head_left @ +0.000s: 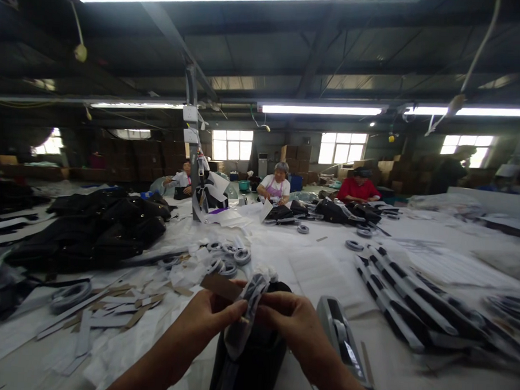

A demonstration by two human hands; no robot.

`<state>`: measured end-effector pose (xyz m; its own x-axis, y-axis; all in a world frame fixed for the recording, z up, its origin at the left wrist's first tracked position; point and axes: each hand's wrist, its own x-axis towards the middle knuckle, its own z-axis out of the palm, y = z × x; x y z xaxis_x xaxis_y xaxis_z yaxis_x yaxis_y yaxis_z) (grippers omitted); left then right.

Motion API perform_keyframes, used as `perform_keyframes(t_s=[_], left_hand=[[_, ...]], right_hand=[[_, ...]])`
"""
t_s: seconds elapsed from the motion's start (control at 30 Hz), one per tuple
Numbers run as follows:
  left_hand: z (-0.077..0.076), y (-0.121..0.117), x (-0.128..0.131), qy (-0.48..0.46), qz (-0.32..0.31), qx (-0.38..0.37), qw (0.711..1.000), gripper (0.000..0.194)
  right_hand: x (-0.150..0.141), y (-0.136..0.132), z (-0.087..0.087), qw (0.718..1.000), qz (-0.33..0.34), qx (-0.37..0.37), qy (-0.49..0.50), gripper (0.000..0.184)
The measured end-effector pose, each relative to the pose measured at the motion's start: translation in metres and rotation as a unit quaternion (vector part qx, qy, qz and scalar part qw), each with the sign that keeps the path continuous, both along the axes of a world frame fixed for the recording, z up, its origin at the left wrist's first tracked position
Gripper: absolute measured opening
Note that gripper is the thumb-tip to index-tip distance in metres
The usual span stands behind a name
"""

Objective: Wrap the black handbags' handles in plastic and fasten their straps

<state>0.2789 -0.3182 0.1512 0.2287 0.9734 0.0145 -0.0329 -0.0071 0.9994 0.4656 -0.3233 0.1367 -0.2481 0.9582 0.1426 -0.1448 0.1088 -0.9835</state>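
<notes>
A black bag (256, 364) stands upright at the table's front edge, between my forearms. Over its top runs a strap or handle wrapped in clear plastic (239, 335). My left hand (214, 316) is closed, pinching a brown card strip (221, 286) with its thumb against the wrapped strap. From the other side my right hand (291, 317) pinches at the plastic wrap near the bag's top; its fingertips are partly hidden. A grey tape dispenser (340, 331) sits just right of my right hand.
Loose card strips (117, 309) litter the left side, before a heap of black bags (107, 223). Rolled straps (229, 257) lie beyond my hands. Wrapped black strips (410, 299) are stacked at right. Across the table, several people (275, 187) work. A post (192, 157) rises from the table.
</notes>
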Motion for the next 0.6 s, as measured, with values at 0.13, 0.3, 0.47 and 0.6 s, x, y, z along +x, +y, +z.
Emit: perform_keyframes(t_s=[0.13,0.3,0.47,0.6], left_hand=[[0.0,0.003,-0.006,0.011,0.001,-0.014,1.0,0.064],[0.001,0.0,-0.009,0.001,0.003,-0.023,1.0,0.068],[0.009,-0.006,-0.008,-0.01,-0.008,-0.023,1.0,0.068],[0.009,-0.005,-0.009,-0.024,-0.031,-0.036,0.999,0.072]], right_hand=[[0.0,0.006,-0.006,0.989,-0.115,0.033,-0.083,0.029],[0.002,0.002,-0.005,0.97,-0.161,0.07,-0.168,0.023],[0.018,-0.002,-0.011,0.995,-0.053,0.006,-0.081,0.029],[0.029,-0.005,-0.019,0.999,-0.015,-0.031,-0.032,0.047]])
